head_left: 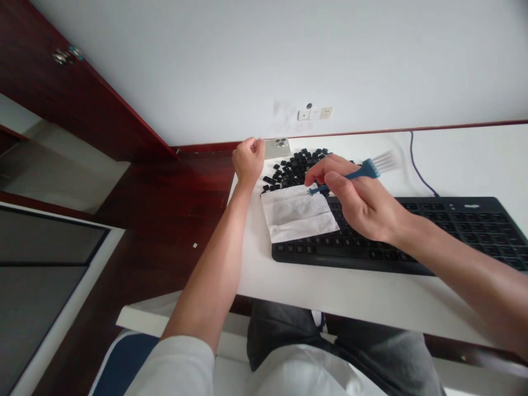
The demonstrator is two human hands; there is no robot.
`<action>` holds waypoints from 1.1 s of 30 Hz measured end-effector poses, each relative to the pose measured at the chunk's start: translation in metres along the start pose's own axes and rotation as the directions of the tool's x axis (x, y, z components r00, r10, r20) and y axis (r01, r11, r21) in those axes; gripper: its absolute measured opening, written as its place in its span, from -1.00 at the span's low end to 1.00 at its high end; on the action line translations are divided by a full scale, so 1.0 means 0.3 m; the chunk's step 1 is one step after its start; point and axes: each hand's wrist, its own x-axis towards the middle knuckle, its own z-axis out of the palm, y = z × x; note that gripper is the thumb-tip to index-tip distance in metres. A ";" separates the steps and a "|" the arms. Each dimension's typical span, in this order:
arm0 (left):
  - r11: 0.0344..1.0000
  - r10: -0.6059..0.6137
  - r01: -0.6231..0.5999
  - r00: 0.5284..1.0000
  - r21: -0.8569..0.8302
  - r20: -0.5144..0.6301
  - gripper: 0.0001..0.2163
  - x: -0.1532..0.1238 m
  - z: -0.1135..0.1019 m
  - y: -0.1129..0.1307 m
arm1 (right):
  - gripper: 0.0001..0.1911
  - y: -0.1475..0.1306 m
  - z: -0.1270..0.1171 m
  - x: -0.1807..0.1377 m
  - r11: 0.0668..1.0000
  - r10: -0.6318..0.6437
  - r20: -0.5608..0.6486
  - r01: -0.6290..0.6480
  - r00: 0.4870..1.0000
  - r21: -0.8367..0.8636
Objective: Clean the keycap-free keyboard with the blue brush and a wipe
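My right hand (358, 198) pinches a small blue brush (363, 171) with white bristles, held above the left part of a black keyboard (454, 231). A white tissue (299, 213) lies over the keyboard's left end. Behind it sits a pile of loose black keycaps (295, 168). My left hand (248, 160) is curled into a fist at the desk's left edge, beside a phone (277, 147) lying face down; nothing shows in its fingers.
The white desk (330, 286) runs along a white wall with sockets (315, 114). A dark cable (418, 168) leads from the keyboard toward the wall. Dark red cabinet and floor lie to the left. My legs are under the desk.
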 end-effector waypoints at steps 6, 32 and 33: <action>1.000 0.013 -0.013 1.000 0.024 0.015 -0.56 -0.003 0.003 -0.006 | -0.64 0.024 -0.006 0.095 0.983 0.103 0.304 -0.050 0.947 -0.176; 0.998 0.038 -0.040 0.998 0.047 0.057 -0.54 -0.002 0.014 -0.018 | -0.54 0.047 0.071 0.075 0.996 0.040 0.551 -0.078 0.833 0.046; 0.998 0.035 -0.038 0.998 0.047 0.056 -0.54 -0.002 0.016 -0.019 | -0.55 0.046 0.080 0.072 0.998 0.038 0.546 -0.063 0.837 0.027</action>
